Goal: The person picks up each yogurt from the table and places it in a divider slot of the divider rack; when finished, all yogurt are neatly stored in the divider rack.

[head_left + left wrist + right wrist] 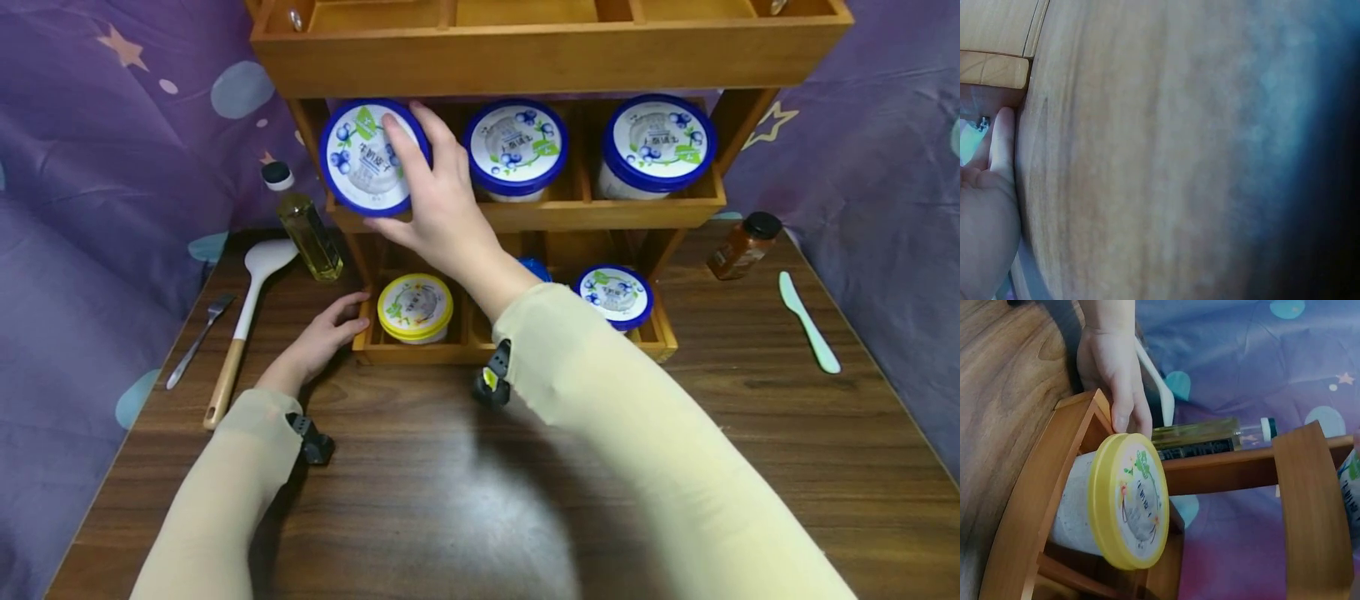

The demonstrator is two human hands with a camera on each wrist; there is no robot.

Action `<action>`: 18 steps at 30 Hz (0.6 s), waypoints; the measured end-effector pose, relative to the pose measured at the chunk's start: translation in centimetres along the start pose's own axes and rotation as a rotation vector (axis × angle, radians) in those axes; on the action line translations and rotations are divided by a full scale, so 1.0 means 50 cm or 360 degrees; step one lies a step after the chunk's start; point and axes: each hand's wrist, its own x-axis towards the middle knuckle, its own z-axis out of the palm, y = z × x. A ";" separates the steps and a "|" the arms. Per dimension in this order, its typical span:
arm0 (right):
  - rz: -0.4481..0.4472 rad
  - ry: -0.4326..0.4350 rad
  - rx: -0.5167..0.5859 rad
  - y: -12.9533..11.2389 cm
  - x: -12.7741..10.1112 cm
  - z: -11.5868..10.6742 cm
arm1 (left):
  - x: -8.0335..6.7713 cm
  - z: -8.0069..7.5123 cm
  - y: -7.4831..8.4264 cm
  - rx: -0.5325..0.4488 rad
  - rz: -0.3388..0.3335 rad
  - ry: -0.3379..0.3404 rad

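My right hand point(442, 200) grips a round tub with a blue lid and blueberry print point(367, 162) at the left end of the rack's middle tier. Its thumb is at the lid's lower edge and a finger lies across the top. My left hand point(318, 342) touches the left side of the wooden rack point(525, 218) at the bottom tier, its fingers fairly straight; the left wrist view also has this hand point(988, 212) against the wood. Just beside it sits a yellow-lidded tub point(415, 307), seen closer in the right wrist view point(1129, 500).
Two more blue-lidded tubs stand on the middle tier, one point(516, 146) central, another point(658, 142) right. A smaller one point(615, 293) sits below. An oil bottle point(309, 229), white ladle point(247, 308) and fork point(198, 342) lie left; a red-brown jar point(742, 246) and pale-green knife point(808, 323) right.
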 end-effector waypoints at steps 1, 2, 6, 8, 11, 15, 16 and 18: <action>0.0025 -0.0017 -0.0003 -0.001 0.003 0.002 | -0.001 0.000 0.001 0.0000 0.0001 -0.0002; 0.0048 -0.0030 -0.0005 -0.002 0.005 0.004 | -0.001 0.000 0.003 -0.0001 -0.0005 -0.0003; 0.0153 -0.0073 -0.0010 -0.003 0.012 0.012 | -0.010 0.001 0.019 -0.0032 -0.0035 -0.0028; 0.0213 -0.0088 -0.0006 -0.004 0.014 0.013 | -0.017 0.002 0.034 -0.0045 -0.0050 -0.0044; 0.0308 -0.0131 0.0002 -0.009 0.018 0.012 | -0.027 0.005 0.057 -0.0047 -0.0078 -0.0049; 0.0455 -0.0243 -0.0010 -0.017 0.024 0.009 | -0.028 0.005 0.062 -0.0026 -0.0095 -0.0049; 0.0494 -0.0277 -0.0018 -0.018 0.025 0.008 | -0.028 0.004 0.061 -0.0022 -0.0091 -0.0053; 0.0546 -0.0320 -0.0029 -0.020 0.027 0.007 | -0.021 0.002 0.049 -0.0037 -0.0086 -0.0048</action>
